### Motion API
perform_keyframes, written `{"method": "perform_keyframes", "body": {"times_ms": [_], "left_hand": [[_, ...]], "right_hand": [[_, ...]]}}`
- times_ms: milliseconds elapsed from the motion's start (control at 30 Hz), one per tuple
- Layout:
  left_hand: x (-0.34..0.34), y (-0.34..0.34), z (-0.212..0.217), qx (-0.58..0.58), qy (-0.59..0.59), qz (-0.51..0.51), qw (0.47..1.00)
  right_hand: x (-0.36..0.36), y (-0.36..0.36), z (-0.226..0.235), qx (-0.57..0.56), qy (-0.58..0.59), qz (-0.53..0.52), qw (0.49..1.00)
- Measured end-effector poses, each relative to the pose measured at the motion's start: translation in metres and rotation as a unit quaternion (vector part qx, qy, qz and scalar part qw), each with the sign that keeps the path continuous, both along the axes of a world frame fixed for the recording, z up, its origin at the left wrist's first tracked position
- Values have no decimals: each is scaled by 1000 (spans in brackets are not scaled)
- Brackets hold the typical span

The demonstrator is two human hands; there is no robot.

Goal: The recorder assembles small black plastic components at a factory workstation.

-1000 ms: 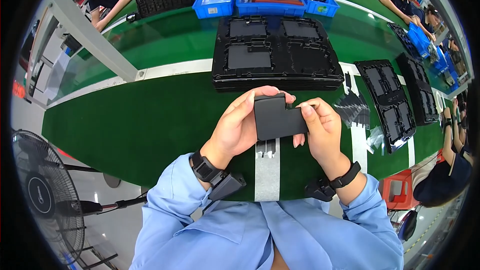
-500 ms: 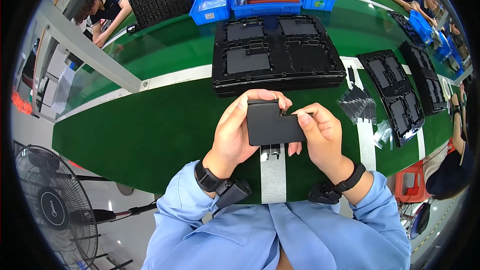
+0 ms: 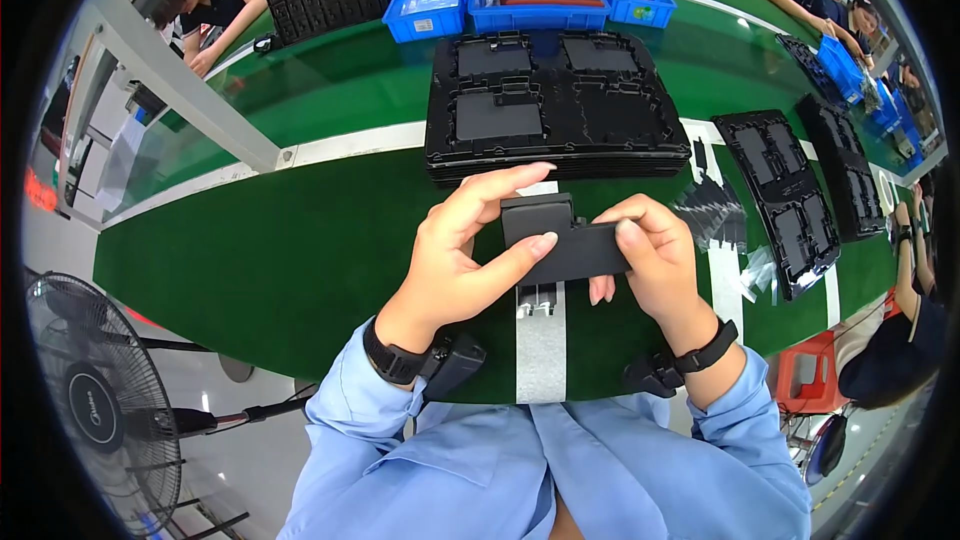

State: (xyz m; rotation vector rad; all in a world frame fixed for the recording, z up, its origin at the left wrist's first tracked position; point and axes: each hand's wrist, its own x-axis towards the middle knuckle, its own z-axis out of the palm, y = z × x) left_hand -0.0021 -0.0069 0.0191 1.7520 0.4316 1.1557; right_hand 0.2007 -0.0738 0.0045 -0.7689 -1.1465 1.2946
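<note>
A flat black L-shaped piece [image 3: 570, 245] with a notched upper corner is held up between my hands, over the near part of the green table. My left hand [image 3: 455, 250] has its thumb laid across the face of the piece. The left index finger stretches out above the top edge, and the other left fingers are mostly hidden behind. On the narrower right end, my right hand [image 3: 655, 255] pinches the piece between thumb and fingers. Just beyond stands a stack of black moulded trays [image 3: 560, 155], the top one holding flat dark pieces in several of its pockets.
Blue bins [image 3: 520, 12] stand behind the stack. To the right lie clear-and-black film strips [image 3: 715, 210], a black tray [image 3: 780, 200] and another tray stack [image 3: 845, 170]. A grey post [image 3: 185, 90] rises at left, near a floor fan [image 3: 100, 410]. Co-workers sit around the table.
My left thumb has come round onto the face of the piece, and the left index finger has lifted off its top edge. My right hand keeps its pinch, with the piece shifted slightly right.
</note>
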Motion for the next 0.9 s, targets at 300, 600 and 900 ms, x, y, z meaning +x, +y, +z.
{"method": "perform_keyframes", "body": {"times_ms": [300, 600, 900], "left_hand": [[4, -14, 5, -35, -96, -27, 994], [-4, -12, 6, -107, -44, -50, 992], [-34, -3, -33, 11, 377, -9, 926]], "right_hand": [[-4, 8, -21, -67, 277, 357, 890], [-1, 10, -33, -67, 328, 398, 854], [31, -17, -25, -57, -168, 36, 984]]}}
